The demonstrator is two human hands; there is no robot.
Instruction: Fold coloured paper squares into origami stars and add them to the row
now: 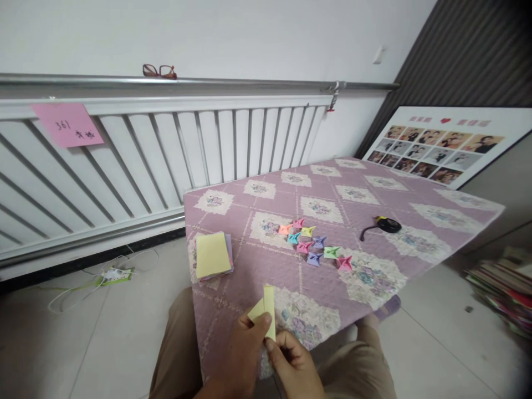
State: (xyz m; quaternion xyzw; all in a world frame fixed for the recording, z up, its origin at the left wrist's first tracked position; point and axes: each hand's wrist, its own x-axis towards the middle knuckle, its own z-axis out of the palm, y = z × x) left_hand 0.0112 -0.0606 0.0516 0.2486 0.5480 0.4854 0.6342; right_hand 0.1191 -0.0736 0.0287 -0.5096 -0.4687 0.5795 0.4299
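Observation:
A partly folded yellow sheet of paper [269, 302] is held near the front edge of the table, with a long narrow strip standing upright and a slanted flap to its left. My left hand [245, 352] is closed on it, the thumb pressing across the strip. Lower down, my right hand [293, 366] pinches the bottom end of the same paper between thumb and curled fingers. Left of the hands lies a stack of square paper [213, 256], yellow on top. Several small folded paper figures [305, 246] in pink, orange, yellow, blue, purple and green sit in rows beyond.
The table wears a purple floral tablecloth [282, 208]. A black object with a short strap [388, 224] rests toward the right. Behind stands a white radiator [233, 138] with glasses [160, 71] on its pipe. A power strip [116, 275] lies on the floor; papers [502, 288] are piled at right.

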